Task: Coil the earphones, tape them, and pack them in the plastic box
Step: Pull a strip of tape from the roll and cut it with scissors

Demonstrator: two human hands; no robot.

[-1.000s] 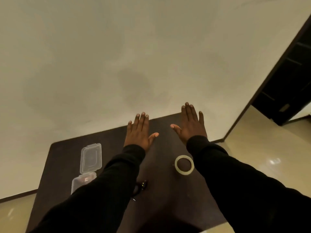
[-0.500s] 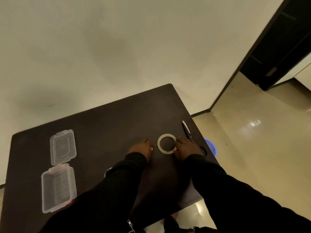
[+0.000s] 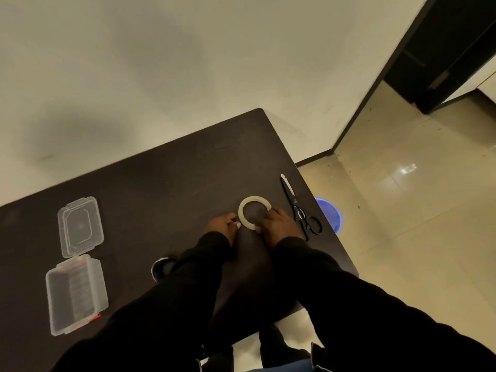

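Note:
A pale roll of tape (image 3: 243, 209) lies flat on the dark table (image 3: 166, 183), right of the middle. My right hand (image 3: 279, 224) grips the roll's near right edge. My left hand (image 3: 220, 224) rests just left of the roll with its fingers curled, the fingertips almost at the rim. The clear plastic box (image 3: 76, 294) stands open at the near left, its hinged lid (image 3: 80, 226) lying flat behind it. The earphones (image 3: 160, 267) show as a dark loop beside my left sleeve, mostly hidden under it.
Black scissors (image 3: 296, 208) lie shut along the table's right edge, just right of my right hand. A blue round object (image 3: 332, 214) sits on the tiled floor beyond that edge. A cream wall borders the table's far side.
Both hands came down from spread flat in the air to the tape roll on the table, and the right hand took hold of the roll. The view tilted down.

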